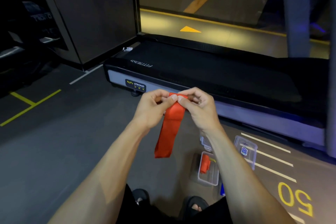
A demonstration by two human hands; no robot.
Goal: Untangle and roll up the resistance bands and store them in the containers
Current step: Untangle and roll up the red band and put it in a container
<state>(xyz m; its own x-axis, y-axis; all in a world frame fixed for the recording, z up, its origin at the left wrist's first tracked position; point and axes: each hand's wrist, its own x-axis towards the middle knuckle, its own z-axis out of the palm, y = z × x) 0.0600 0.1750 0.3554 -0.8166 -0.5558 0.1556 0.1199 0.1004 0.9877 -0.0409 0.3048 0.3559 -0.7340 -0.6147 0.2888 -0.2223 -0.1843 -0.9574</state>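
Both hands are raised in front of the person, above the grey gym floor [54,151]. The left hand [151,109] and the right hand [198,109] meet at the top of a flat orange-red elastic resistance band [168,129]. Each grip is curled, thumb and fingertips pinching the band's upper end, where the material is bunched into a short partly rolled section. Below the hands the rest of the band hangs straight down as a loose flat strip, its lower end free in the air.

On the floor just right of the right forearm stands a clear rectangular plastic container [208,169] with no lid on it; inside lies a second orange-red band, rolled up [205,163]. Near it, farther right, a clear plastic lid with a blue label [245,151] lies on the floor among painted white lines. Another clear plastic piece [206,142] shows partly behind the right wrist; what it is cannot be told.

Beyond the hands sits the black deck of a treadmill [200,71] with a silver side rail. Black sandals [195,203] show at the bottom edge.
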